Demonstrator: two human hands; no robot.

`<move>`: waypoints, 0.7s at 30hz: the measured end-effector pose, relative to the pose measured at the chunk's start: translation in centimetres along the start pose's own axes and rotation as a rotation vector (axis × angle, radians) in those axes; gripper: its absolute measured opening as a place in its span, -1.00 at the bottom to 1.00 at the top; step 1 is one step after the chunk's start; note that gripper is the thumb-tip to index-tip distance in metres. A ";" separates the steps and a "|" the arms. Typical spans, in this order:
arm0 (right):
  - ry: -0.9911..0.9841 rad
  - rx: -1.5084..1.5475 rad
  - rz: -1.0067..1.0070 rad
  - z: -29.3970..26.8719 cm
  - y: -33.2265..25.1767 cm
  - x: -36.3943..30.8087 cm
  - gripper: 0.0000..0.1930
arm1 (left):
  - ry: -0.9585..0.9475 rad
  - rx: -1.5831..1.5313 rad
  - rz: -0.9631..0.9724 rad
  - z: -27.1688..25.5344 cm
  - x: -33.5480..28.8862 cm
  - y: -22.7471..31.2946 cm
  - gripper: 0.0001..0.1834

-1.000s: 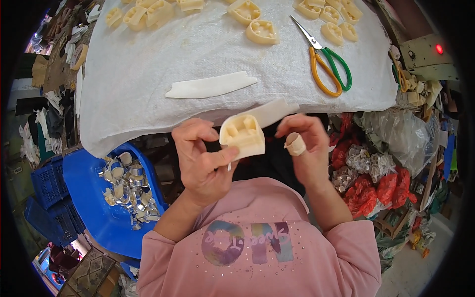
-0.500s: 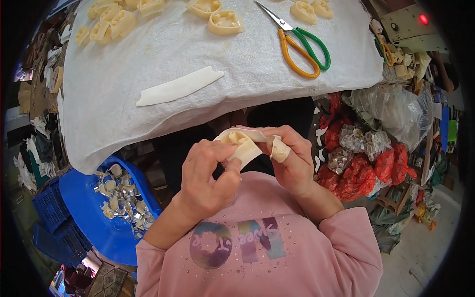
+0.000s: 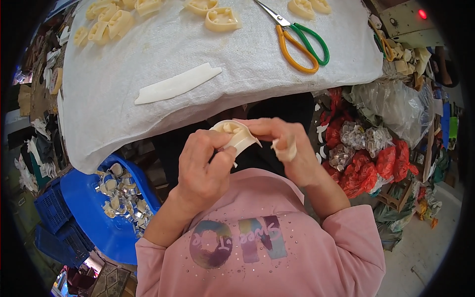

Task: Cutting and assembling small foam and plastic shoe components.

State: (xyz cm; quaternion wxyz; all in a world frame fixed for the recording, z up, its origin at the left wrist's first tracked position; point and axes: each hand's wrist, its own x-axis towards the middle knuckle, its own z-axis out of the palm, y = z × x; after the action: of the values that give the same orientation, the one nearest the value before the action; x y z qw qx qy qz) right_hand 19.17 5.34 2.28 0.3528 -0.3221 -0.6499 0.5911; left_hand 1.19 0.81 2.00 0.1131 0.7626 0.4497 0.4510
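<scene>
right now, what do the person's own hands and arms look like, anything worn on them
Pink sleeves end near the elbows; the forearms are bare. The left hand is gloveless; the right hand has a beige wrap around one digit.

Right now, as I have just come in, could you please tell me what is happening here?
A person's left hand grips a cream moulded piece, and the right hand is against a thin pale strip that curves around it. Both are held in front of the table, where a loose white strip and scissors lie untouched. More cream pieces lie farther back. A blue basin stands at the left.
</scene>
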 end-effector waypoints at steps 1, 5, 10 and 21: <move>-0.019 0.171 0.094 -0.6 0.0 0.3 -0.65 | -0.001 -0.001 0.001 0.0 -0.3 -0.1 -0.79; -0.153 0.521 0.232 -1.8 1.7 1.5 -0.50 | 0.078 -0.305 -0.024 0.3 -0.6 0.0 -0.67; -0.362 0.373 0.263 -2.7 0.4 2.5 -0.39 | -0.001 -0.350 0.101 0.2 -0.6 -0.4 -0.76; -0.253 0.275 0.297 -2.3 1.3 3.0 -0.27 | 0.048 -0.313 -0.084 0.7 -0.8 -0.9 -0.80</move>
State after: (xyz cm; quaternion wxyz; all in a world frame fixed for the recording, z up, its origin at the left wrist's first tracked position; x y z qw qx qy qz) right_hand 19.49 9.20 1.30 0.2182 -0.2866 -0.5479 0.7550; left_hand 1.06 0.82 0.60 0.2385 0.7054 0.4079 0.5284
